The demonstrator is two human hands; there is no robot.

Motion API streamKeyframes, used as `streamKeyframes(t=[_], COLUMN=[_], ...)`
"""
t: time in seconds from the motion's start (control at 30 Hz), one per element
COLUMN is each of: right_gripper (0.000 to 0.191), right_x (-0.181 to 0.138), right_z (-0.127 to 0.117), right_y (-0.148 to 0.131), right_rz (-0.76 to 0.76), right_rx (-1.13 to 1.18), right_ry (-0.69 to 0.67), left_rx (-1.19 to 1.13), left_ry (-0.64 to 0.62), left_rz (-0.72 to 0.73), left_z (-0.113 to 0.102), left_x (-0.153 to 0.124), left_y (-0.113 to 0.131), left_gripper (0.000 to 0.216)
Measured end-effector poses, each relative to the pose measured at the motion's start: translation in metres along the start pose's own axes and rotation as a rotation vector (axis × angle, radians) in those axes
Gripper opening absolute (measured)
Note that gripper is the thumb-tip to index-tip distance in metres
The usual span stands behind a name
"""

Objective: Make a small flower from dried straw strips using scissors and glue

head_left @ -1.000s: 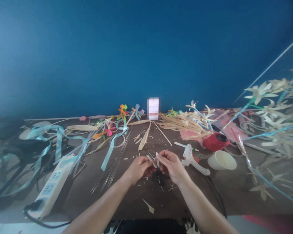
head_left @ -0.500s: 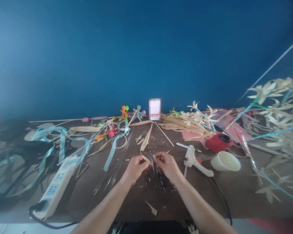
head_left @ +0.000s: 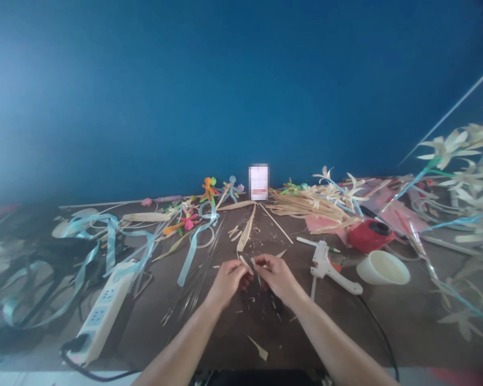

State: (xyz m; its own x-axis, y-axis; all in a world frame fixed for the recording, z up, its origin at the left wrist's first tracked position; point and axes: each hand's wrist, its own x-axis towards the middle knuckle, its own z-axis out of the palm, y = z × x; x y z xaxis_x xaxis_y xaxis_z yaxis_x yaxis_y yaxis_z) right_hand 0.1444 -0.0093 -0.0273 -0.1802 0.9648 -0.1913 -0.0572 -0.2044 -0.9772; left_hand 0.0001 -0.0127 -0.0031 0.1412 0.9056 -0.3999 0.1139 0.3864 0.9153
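My left hand pinches a small pale strip, which looks like dried corn husk, between thumb and fingers. Close beside it, the thumb and forefinger of my right hand are pressed together at a tiny pale piece by the strip. Dark-handled scissors show partly under my right palm, their blades pointing away from me; the hand hides most of them. Just beyond the fingertips lies a longer husk piece. Small trimmings are scattered around both hands.
A white glue gun, a white cup and a red object stand to the right. Husk flowers spread beyond them. On the left are a power strip, thin wires and light-blue ribbon.
The scissor blades, upright between my hands before, are now lower and mostly covered by my right hand. My right fingertips have closed in at the strip. The view has shifted slightly.
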Motion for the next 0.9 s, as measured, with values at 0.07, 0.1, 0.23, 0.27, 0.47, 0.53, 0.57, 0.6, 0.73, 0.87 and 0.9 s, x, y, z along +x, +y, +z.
streamKeyframes(t=[0.07, 0.1, 0.23, 0.27, 0.47, 0.53, 0.57, 0.6, 0.73, 0.87, 0.9], right_gripper=[0.024, 0.024, 0.014, 0.013, 0.020, 0.023, 0.024, 0.024, 0.014, 0.011, 0.011], right_x=[0.000, 0.000, 0.000, -0.001, -0.002, -0.003, -0.004, -0.006, -0.027, -0.053, -0.057], right_z=[0.001, 0.001, 0.002, 0.002, 0.002, 0.001, 0.000, -0.002, -0.017, -0.028, -0.029], right_y=[-0.003, -0.005, -0.013, -0.014, -0.011, -0.009, -0.009, -0.010, -0.012, -0.011, -0.010], right_rz=[-0.033, -0.058, -0.108, -0.106, -0.060, -0.041, -0.035, -0.038, -0.145, -0.119, -0.090], right_rx=[-0.069, -0.101, -0.124, -0.118, -0.103, -0.124, -0.138, -0.162, -0.595, -1.203, -1.281], right_ry=[0.037, 0.051, 0.011, 0.003, 0.021, 0.020, 0.022, 0.029, 0.112, 0.069, 0.049], left_rx=[0.030, 0.050, 0.210, 0.255, 0.222, 0.136, 0.096, 0.058, -0.066, -0.126, -0.135], left_ry=[0.004, 0.000, -0.032, -0.041, 0.023, 0.010, -0.004, -0.014, 0.039, 0.112, 0.120], left_rz=[0.008, 0.021, 0.170, 0.213, 0.278, 0.221, 0.190, 0.163, 0.123, 0.124, 0.117], left_z=[0.000, 0.000, 0.001, 0.001, 0.003, 0.005, 0.006, 0.006, 0.001, -0.008, -0.009], left_x=[-0.001, -0.001, -0.002, -0.002, 0.000, 0.001, 0.002, 0.002, 0.003, 0.006, 0.008], left_y=[-0.001, -0.002, -0.003, -0.003, -0.007, -0.009, -0.010, -0.011, -0.009, -0.007, -0.007], left_gripper=[0.018, 0.019, 0.021, 0.022, 0.010, 0.011, 0.012, 0.013, 0.014, 0.014, 0.013])
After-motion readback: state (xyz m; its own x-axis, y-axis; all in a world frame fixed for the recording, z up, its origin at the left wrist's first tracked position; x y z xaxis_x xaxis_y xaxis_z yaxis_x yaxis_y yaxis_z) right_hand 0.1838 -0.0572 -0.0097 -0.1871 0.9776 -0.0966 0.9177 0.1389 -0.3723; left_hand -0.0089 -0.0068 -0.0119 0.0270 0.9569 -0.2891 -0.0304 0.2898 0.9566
